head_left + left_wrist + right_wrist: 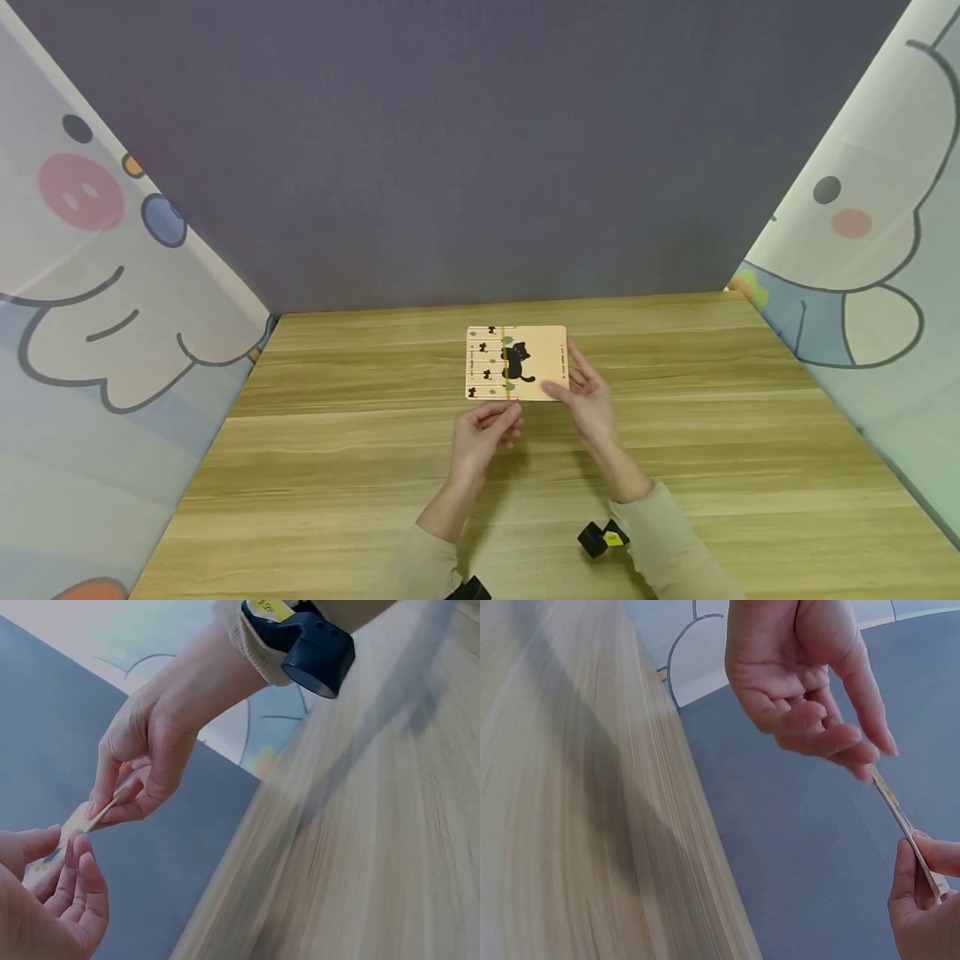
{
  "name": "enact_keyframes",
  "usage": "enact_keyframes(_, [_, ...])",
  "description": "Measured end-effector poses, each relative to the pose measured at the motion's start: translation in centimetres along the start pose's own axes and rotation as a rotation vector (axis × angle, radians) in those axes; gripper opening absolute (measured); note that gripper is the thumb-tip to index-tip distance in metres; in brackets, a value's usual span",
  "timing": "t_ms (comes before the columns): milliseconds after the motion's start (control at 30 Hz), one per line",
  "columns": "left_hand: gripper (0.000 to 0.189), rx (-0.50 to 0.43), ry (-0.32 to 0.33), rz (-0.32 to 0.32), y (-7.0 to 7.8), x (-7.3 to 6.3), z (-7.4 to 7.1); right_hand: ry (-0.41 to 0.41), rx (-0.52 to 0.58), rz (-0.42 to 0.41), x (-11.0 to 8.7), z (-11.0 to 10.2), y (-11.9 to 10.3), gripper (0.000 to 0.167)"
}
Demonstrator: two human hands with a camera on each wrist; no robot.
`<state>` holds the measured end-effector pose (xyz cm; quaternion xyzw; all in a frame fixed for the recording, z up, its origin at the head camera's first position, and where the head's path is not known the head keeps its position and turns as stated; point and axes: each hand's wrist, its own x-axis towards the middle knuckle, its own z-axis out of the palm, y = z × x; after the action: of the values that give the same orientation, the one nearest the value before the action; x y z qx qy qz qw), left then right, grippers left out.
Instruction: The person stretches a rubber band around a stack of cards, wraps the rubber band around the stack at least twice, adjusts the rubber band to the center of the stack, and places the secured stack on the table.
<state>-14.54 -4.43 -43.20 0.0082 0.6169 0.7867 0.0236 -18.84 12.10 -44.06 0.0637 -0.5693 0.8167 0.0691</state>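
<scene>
A flat cream stack of cards (551,358) with a black cat print is held above the table, a thin yellow band crossing it. My right hand (592,404) grips its right end, thumb on the printed face and fingers behind; the right wrist view also shows that pinch, the right hand (926,900) at the lower corner. Just below the stack's near edge, by the band, is my left hand (483,433). In the left wrist view the left hand (56,900) has its thumb apart from its loosely bent fingers, right at the edge.
Beneath the hands lies a wood-grain table (337,467). A dark grey panel (480,167) stands along its far edge, with cartoon-printed sheets (75,333) at both sides. Black wrist-worn devices (594,540) sit by the cuffs.
</scene>
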Motion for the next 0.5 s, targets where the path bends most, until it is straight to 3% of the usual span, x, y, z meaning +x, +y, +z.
enact_keyframes(100, [0.026,0.028,-0.036,-0.040,1.0,-0.3,0.1,0.021,-0.010,0.021,-0.8,1.0,-1.8,0.075])
enact_keyframes(133, [0.025,0.045,-0.050,-0.030,1.2,-0.3,0.1,-0.008,0.037,0.000,-0.6,0.6,-1.5,0.074])
enact_keyframes(267, [0.021,0.130,-0.109,0.072,1.8,0.0,-0.2,-0.020,0.054,-0.009,-0.7,0.5,-1.7,0.074])
enact_keyframes(400, [0.019,0.208,-0.159,0.142,2.8,0.5,-0.6,-0.038,0.036,-0.031,-0.2,-0.7,-0.1,0.074])
enact_keyframes(500, [0.018,0.276,-0.197,0.163,4.5,0.5,-0.8,-0.065,0.039,-0.042,0.4,-2.2,1.8,0.075])
